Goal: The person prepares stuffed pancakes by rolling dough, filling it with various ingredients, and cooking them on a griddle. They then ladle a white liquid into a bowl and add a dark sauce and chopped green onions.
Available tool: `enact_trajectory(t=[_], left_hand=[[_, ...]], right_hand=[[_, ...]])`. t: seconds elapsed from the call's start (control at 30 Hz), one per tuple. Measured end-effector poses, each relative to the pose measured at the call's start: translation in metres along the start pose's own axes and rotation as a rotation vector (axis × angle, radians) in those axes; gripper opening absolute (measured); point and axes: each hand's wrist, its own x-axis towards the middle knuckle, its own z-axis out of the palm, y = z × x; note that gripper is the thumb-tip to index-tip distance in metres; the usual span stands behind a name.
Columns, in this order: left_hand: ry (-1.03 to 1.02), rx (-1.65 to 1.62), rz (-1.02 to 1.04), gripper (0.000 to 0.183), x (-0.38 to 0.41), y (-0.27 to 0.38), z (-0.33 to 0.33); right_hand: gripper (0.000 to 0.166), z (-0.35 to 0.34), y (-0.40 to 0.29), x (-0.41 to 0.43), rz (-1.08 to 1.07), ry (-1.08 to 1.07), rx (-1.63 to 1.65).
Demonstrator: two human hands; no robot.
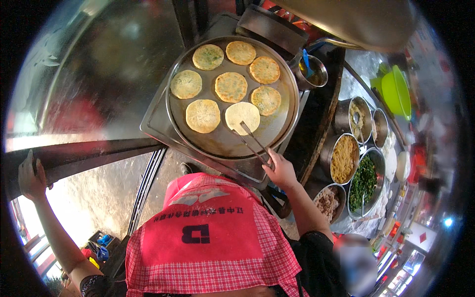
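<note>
My right hand grips a pair of metal tongs. The tongs' two tips are apart, one over the lower edge of a pale flatbread and the other just beside it. That flatbread lies on a large round griddle with a raised rim, below a browned flatbread at the centre. Several more filled flatbreads ring the pan, some golden, some pale, such as the whitish one at lower left. At far left, my left hand rests on a dark ledge, holding nothing visible.
A metal pot with a blue-handled brush stands right of the griddle. Farther right are metal bowls of yellow filling, chopped greens and pinkish filling. A green plastic basin sits beyond. Another person is at lower right.
</note>
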Motion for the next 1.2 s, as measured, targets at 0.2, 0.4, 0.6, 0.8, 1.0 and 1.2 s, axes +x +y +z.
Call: enact_trajectory(t=[0.2,0.4,0.6,0.8,1.0,1.2], left_hand=[[0.238,0.018,0.229,0.037,0.005,0.006,-0.021],[-0.1,-0.061,0.009,0.037,0.013,0.013,-0.017],[0.193,0.041,0.116,0.036,0.02,0.008,-0.018],[0.32,-0.498,0.201,0.037,0.008,0.037,0.065],[-0.04,-1.161,0.735,0.053,-0.043,0.374,-0.079],[-0.321,-1.196,1.037,0.065,-0.06,0.585,-0.131]], right_hand=[[0.061,0.001,0.009,-0.089,0.087,0.186,0.0],[0.053,0.012,0.014,-0.077,0.162,0.235,-0.051],[0.049,0.014,-0.001,-0.067,0.228,0.375,0.166],[0.06,0.024,-0.015,-0.165,0.605,0.562,0.264],[0.056,0.084,0.038,-0.224,0.794,0.645,-0.021],[0.074,0.096,0.055,-0.208,0.918,0.456,0.082]])
